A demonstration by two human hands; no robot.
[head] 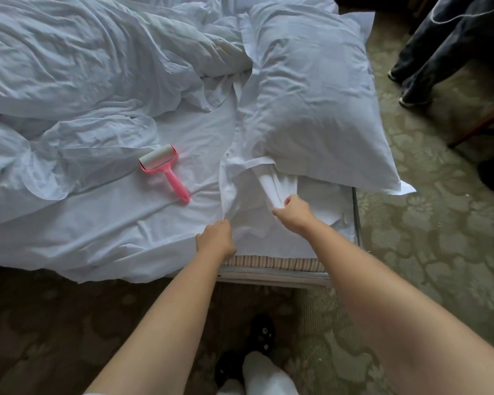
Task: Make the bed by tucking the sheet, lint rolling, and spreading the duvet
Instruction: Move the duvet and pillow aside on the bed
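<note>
Both forearms bare, no sleeves showing up to the frame edge, no watch, rings or bands on the left hand [216, 236] or right hand [294, 213]. White trouser leg [265, 374] visible just below the bed frame [271, 276], loose fabric. Dark slipper [261, 333] between the trouser leg and the bed frame, black with small pale dots on top. Second dark slipper [228, 366] just left of the trouser leg, partly hidden.

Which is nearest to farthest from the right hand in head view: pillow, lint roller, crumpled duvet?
From the right hand, which grips the sheet:
1. Pillow, just above it, at the bed's right corner.
2. Lint roller, left, flat on the sheet.
3. Crumpled duvet, far upper left.
</note>
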